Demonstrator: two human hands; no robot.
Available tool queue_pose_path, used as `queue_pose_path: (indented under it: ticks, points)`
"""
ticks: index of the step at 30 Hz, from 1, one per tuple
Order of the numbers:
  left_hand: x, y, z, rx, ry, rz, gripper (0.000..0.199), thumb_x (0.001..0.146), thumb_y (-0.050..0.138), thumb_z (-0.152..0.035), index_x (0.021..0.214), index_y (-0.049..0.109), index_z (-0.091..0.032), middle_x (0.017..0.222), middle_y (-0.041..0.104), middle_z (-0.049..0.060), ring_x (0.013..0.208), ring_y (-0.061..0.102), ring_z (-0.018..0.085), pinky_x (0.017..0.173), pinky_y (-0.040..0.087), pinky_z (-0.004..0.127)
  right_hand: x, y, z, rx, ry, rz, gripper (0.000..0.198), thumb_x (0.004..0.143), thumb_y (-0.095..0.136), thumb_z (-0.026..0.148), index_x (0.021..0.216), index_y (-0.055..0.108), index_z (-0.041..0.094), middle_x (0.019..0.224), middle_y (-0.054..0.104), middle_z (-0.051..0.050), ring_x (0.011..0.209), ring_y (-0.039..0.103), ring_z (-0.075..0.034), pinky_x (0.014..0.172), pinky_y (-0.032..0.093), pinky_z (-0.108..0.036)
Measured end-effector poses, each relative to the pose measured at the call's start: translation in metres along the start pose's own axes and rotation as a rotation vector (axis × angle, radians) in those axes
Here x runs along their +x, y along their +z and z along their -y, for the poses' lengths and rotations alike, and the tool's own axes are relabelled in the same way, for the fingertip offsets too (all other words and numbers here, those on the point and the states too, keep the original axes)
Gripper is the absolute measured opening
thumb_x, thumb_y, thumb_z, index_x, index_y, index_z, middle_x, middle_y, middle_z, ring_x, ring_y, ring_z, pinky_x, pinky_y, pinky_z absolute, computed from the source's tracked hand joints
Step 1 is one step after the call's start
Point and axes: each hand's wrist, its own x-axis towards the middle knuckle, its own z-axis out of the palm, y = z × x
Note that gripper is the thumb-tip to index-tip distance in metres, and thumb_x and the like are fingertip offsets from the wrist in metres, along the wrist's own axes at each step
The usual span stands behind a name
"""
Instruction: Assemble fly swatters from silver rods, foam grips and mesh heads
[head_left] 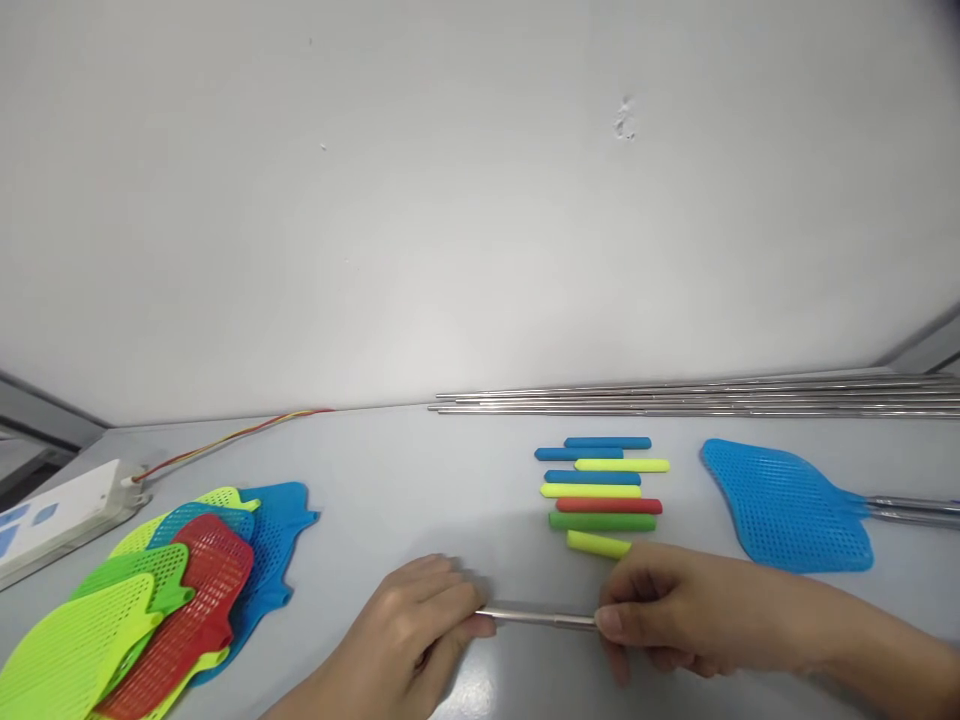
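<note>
Between my two hands a thin metal rod [536,617] lies level, low over the front of the table. My left hand [420,620] pinches its left end between thumb and fingers. The other end is gripped by my right hand [660,610], whose fingers hide where the rod stops. A step in thickness shows partway along the rod. Just beyond my right hand lie several coloured plastic handle sleeves [600,522] in blue, yellow, red and green. The nearest yellow sleeve [596,543] is partly covered by that hand.
Several perforated flyswatter heads [217,560] overlap at the left. A blue flyswatter [787,505] with metal rods lies at the right. Long metal rods [675,400] run along the wall [480,200]. A white power strip [64,515] with a cord sits far left on the grey table [390,490].
</note>
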Motion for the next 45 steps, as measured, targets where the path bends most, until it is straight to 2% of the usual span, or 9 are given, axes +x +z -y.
queue_pose_path:
  ticks: [8,14,25,32,39,45]
  points:
    - [0.002,0.0,-0.006,0.102,0.137,-0.121,0.01,0.073,0.043,-0.009,0.075,0.05,-0.015,0.055,0.046,0.0,0.051,0.038,0.01,0.048,0.03,0.023,0.005,0.002,-0.006,0.047,0.0,0.039,0.036,0.073,0.041,0.045,0.075,0.06,0.015,0.052,0.036,0.004,0.04,0.029,-0.002,0.034,0.021,-0.013]
    - [0.003,0.001,-0.009,0.184,0.194,-0.197,0.008,0.073,0.044,-0.013,0.071,0.051,-0.015,0.051,0.047,0.0,0.048,0.039,0.01,0.045,0.033,0.023,0.009,0.004,-0.012,0.033,0.012,0.043,0.039,0.071,0.041,0.049,0.077,0.062,0.016,0.052,0.038,0.003,0.04,0.031,-0.003,0.032,0.021,-0.013]
    - [0.003,0.005,-0.018,0.237,0.185,-0.221,0.015,0.077,0.041,-0.02,0.067,0.052,-0.017,0.049,0.047,-0.002,0.048,0.045,0.008,0.052,0.04,0.021,0.01,0.011,-0.007,0.016,0.036,0.054,0.033,0.074,0.042,0.039,0.077,0.062,0.014,0.048,0.037,0.004,0.038,0.032,-0.002,0.033,0.025,-0.011]
    - [0.003,0.005,-0.016,0.229,0.188,-0.197,0.013,0.075,0.044,-0.019,0.065,0.051,-0.016,0.049,0.047,-0.002,0.047,0.043,0.008,0.049,0.038,0.022,0.016,0.015,-0.01,0.042,-0.004,0.062,0.036,0.073,0.042,0.043,0.078,0.062,0.014,0.048,0.036,0.004,0.038,0.03,-0.002,0.03,0.022,-0.011]
    - [0.005,0.005,-0.015,0.178,0.109,-0.172,0.017,0.077,0.04,-0.018,0.061,0.046,-0.016,0.05,0.044,-0.001,0.048,0.042,0.009,0.046,0.035,0.021,0.018,0.011,-0.011,0.072,-0.021,0.073,0.039,0.074,0.04,0.045,0.08,0.062,0.014,0.045,0.036,0.005,0.035,0.03,-0.002,0.031,0.024,-0.012]
    - [0.006,0.006,-0.008,0.194,0.193,-0.19,0.013,0.076,0.037,-0.015,0.067,0.046,-0.016,0.051,0.043,-0.001,0.046,0.038,0.009,0.045,0.032,0.022,0.017,0.004,-0.007,0.123,-0.107,0.109,0.036,0.074,0.041,0.042,0.08,0.06,0.012,0.047,0.038,0.004,0.037,0.031,-0.002,0.033,0.023,-0.012]
